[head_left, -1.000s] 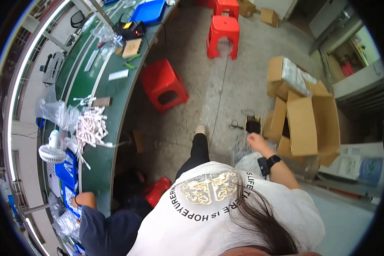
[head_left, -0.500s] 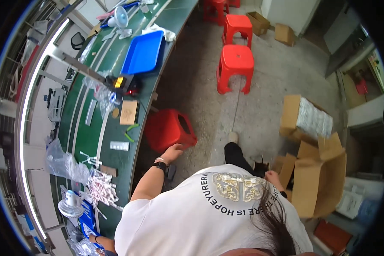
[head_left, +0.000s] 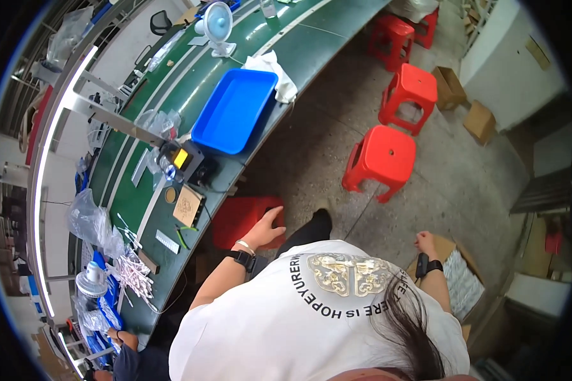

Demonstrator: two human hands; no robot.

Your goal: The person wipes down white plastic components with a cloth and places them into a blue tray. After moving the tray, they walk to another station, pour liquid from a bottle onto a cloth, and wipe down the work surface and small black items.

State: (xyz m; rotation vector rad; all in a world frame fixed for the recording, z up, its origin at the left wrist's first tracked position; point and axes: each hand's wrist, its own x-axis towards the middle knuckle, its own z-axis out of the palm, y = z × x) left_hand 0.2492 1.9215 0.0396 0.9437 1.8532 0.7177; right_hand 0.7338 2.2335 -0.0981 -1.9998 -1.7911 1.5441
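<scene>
My left hand (head_left: 265, 230) is over the red stool (head_left: 238, 219) beside the workbench, fingers apart and holding nothing that I can see. I cannot tell whether it touches the stool. On that wrist are a dark watch and a light bracelet. My right hand (head_left: 425, 242) hangs out to the right with its fingers curled in, and nothing shows in it. A dark band sits on that wrist. Beside my right forearm lies an open carton (head_left: 450, 246) with silvery wrapped contents (head_left: 462, 282).
Along the left runs a green workbench (head_left: 311, 41) bearing a blue tray (head_left: 235, 111), a small fan (head_left: 217, 28), a wooden block (head_left: 188, 204) and a pile of white sticks (head_left: 135, 277). Red stools (head_left: 388, 155) stand ahead on the concrete floor, near small cartons (head_left: 480, 122). Another person's arm (head_left: 126, 338) is lower left.
My view has shifted forward and turned, so the tray and stools sit lower and farther right. My right arm has swung outward. The large open carton on the right has left view.
</scene>
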